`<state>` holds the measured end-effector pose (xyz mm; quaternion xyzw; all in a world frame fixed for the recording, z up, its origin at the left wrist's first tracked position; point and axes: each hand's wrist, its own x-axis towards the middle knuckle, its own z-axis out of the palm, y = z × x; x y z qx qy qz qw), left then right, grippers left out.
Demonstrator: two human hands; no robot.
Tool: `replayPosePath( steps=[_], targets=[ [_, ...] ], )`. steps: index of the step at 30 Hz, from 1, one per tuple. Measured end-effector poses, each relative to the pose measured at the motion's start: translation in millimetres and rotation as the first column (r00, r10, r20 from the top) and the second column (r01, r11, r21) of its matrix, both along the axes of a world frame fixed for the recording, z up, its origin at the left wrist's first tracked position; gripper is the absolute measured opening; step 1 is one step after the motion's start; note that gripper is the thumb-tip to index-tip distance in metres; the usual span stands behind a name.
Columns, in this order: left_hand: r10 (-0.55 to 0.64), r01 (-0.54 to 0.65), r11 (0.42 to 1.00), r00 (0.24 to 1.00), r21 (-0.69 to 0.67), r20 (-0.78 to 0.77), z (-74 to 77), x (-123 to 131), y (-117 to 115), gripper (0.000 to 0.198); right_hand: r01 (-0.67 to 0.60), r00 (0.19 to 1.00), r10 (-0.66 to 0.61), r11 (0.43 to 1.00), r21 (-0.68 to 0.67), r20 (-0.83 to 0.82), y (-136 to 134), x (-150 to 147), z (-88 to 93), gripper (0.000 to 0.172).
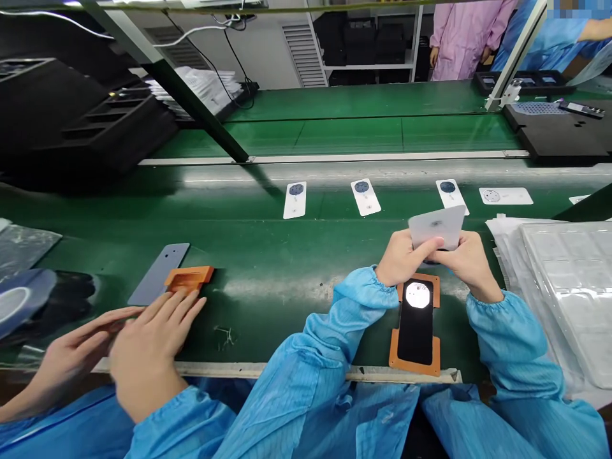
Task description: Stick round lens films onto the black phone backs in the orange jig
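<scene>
My left hand [406, 255] and my right hand [469, 261] hold a light grey rectangular panel [437, 226] between them, tilted up above the bench. Both thumbs press on its lower edge. Just below my hands, an orange fixture [415, 368] lies on the green surface. Set in it is a black phone-shaped plate [415, 335] with a white round piece [417, 295] near its top. Beyond my hands, a white card with a dark disc [448, 191] lies flat, partly behind the panel.
On the left, a co-worker's hands [153, 338] are at another orange fixture [191, 275] beside a blue-grey panel [160, 271]. More white cards [295, 207] lie across the bench. Clear plastic trays [568, 280] stand at right. A slanted metal post [191, 95] rises at back left.
</scene>
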<state>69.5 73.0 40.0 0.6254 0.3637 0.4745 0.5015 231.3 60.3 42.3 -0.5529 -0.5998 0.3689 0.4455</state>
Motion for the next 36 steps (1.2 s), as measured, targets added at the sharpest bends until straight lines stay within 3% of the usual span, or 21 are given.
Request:
replayPosePath(
  steps=[1,2,4,5,6,7,11,20,36],
  targets=[
    [0.043,-0.042,0.999,0.998,-0.006,0.050,-1.7,0.2,3.0,0.030,0.082,0.991,-0.096,0.987,0.138,0.097,0.2,-0.5,0.1,0.040],
    [0.103,-0.101,0.995,0.989,-0.018,0.106,-3.7,0.7,6.2,0.030,0.163,0.960,-0.222,0.938,0.307,0.170,0.3,-0.8,0.1,0.039],
    [0.231,-0.222,0.973,0.949,-0.063,0.214,-8.5,3.2,11.8,0.034,0.252,0.859,-0.466,0.744,0.619,0.211,0.5,-0.8,-0.2,0.037],
    [0.275,-0.260,0.961,0.926,-0.094,0.258,-10.8,5.3,13.4,0.038,0.245,0.820,-0.533,0.657,0.713,0.210,0.3,-0.8,-0.6,0.034],
    [0.298,-0.273,0.954,0.909,-0.123,0.292,-13.0,7.9,13.9,0.042,0.214,0.801,-0.557,0.609,0.764,0.219,0.0,-1.0,-1.3,0.029],
    [0.298,-0.263,0.953,0.899,-0.148,0.321,-14.7,10.9,13.2,0.046,0.173,0.800,-0.549,0.598,0.783,0.243,-0.4,-1.4,-2.0,0.021],
    [0.227,-0.172,0.970,0.896,-0.171,0.382,-17.2,22.7,2.7,0.054,0.100,0.831,-0.470,0.653,0.751,0.299,-2.2,-5.8,-3.6,0.001],
    [0.183,-0.153,0.981,0.925,-0.116,0.332,-22.2,24.5,-5.3,0.053,0.156,0.872,-0.439,0.668,0.727,0.216,-3.8,-7.6,1.0,0.011],
    [0.184,-0.175,0.983,0.936,-0.058,0.301,-22.5,24.4,-7.9,0.054,0.161,0.897,-0.403,0.677,0.718,0.179,-4.3,-8.4,0.5,0.007]
  ],
)
